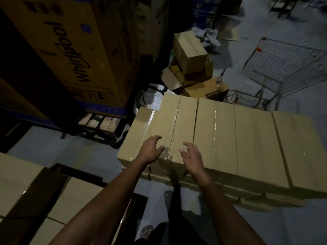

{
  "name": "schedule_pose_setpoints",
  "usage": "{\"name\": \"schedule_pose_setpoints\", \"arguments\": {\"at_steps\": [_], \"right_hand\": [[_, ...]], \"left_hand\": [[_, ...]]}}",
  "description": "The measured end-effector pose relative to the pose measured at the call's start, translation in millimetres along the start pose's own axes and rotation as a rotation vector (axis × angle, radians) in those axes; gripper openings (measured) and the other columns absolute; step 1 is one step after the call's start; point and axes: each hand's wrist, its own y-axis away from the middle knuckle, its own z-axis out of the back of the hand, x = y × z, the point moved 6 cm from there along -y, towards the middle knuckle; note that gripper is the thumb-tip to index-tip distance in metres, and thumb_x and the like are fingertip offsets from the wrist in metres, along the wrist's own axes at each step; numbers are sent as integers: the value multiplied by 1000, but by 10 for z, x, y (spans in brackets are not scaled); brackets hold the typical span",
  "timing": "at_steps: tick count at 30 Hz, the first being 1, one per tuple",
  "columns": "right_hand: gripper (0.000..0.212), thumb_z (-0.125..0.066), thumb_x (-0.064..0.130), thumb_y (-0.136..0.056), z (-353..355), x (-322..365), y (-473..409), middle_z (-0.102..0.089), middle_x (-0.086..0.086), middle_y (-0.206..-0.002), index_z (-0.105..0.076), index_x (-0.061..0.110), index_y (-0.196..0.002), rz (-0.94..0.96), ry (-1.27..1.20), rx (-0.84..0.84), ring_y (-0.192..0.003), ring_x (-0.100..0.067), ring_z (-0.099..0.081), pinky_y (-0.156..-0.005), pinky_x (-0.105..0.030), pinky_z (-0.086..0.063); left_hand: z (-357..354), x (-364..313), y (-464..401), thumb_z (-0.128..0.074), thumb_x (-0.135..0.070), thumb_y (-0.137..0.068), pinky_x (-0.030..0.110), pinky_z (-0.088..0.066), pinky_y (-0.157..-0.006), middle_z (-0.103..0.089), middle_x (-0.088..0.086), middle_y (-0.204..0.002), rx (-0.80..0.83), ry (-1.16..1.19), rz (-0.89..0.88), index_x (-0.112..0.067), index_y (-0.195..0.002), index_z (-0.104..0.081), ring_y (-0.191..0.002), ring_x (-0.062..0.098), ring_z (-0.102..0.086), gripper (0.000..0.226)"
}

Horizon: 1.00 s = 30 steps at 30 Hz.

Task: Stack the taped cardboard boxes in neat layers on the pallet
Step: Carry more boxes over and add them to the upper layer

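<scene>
A stack of taped cardboard boxes (pixel 221 138) fills the centre and right, its top layer a row of several long boxes side by side with shiny tape along their seams. Both my hands hover over the near end of the leftmost box (pixel 152 128). My left hand (pixel 152 149) has loosely spread, curled fingers just above its top. My right hand (pixel 192 157) is beside it, fingers spread, above the seam to the neighbouring box. Neither hand holds anything. More tan boxes (pixel 19 175) lie at the lower left. The pallet under the stack is hidden.
A tall printed appliance carton (pixel 70 55) stands on a wooden pallet (pixel 99 121) at the left. Loose open cartons (pixel 190 57) pile up behind the stack. A wire shopping trolley (pixel 286 68) stands at the right. My sandalled feet (pixel 168 195) are on grey floor.
</scene>
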Motion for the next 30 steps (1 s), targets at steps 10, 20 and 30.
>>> {"name": "schedule_pose_setpoints", "arguments": {"at_steps": [10, 20, 30], "right_hand": [[47, -56, 34, -106, -32, -517, -1682, -29, -4, -163, -47, 21, -150, -33, 81, 117, -149, -22, -33, -114, -23, -29], [70, -61, 31, -104, -350, -907, -2367, 16, 8, -172, -24, 22, -163, -2, 55, 141, -157, -21, -17, -121, -30, -28], [106, -81, 28, -88, -452, -934, -2616, 13, -4, -171, -7, 18, -163, -70, 150, -30, -158, -27, -5, -128, -40, -18]], "left_hand": [[-504, 293, -1574, -60, -44, -102, 45, -32, -117, -31, 18, -161, 5, -61, 171, -23, -155, -43, -147, 39, -29, 60], [-997, 872, -2385, -38, -51, -109, 45, 9, -128, 29, 10, -168, 185, -199, 131, -13, -163, 15, -158, 30, 18, 85], [-906, 1097, -2445, -51, -34, -108, 45, -22, -122, 29, 3, -169, 95, 40, 201, -28, -164, 13, -160, 28, 2, 85]]}}
